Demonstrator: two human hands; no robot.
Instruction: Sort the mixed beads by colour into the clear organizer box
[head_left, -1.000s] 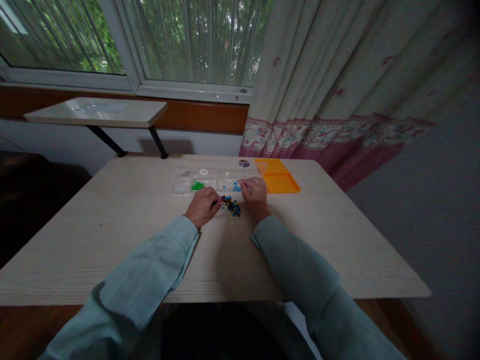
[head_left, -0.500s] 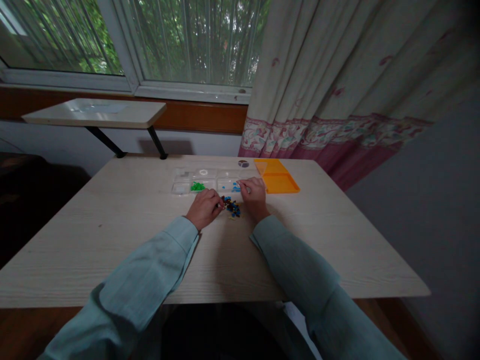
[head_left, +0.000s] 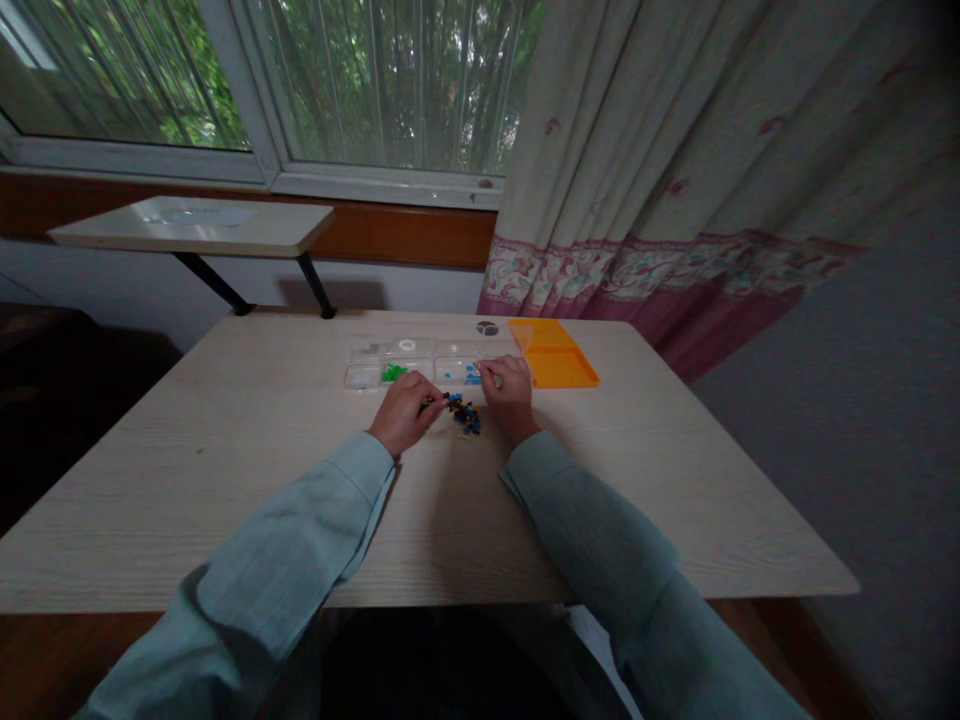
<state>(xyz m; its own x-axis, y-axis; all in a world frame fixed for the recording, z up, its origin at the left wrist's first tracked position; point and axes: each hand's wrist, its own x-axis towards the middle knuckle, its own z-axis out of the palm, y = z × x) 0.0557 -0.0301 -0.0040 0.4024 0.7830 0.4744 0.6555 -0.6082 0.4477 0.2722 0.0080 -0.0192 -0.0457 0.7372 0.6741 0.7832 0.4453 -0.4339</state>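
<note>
My left hand (head_left: 408,412) rests at the left edge of a small pile of blue, dark brown and yellow pieces (head_left: 465,414) on the table. Its fingers are bent and closed at the tips; what they hold, if anything, is too small to tell. My right hand (head_left: 510,392) is over the right front compartment of a clear divided box (head_left: 456,364), thumb and forefinger pinched together on something I cannot make out. Blue pieces (head_left: 472,374) lie in that compartment, near my right fingertips. Green pieces (head_left: 394,372) fill part of the compartment behind my left hand.
An orange open case (head_left: 562,366) lies right of the clear box. A dark round mark (head_left: 487,328) is on the table (head_left: 645,480) behind the box. A small raised shelf (head_left: 292,236) stands at the back left. A curtain (head_left: 592,200) hangs behind.
My left hand has shifted slightly left and away from me, at the pile's edge. It now covers part of the green pieces. My right hand has stayed in place.
</note>
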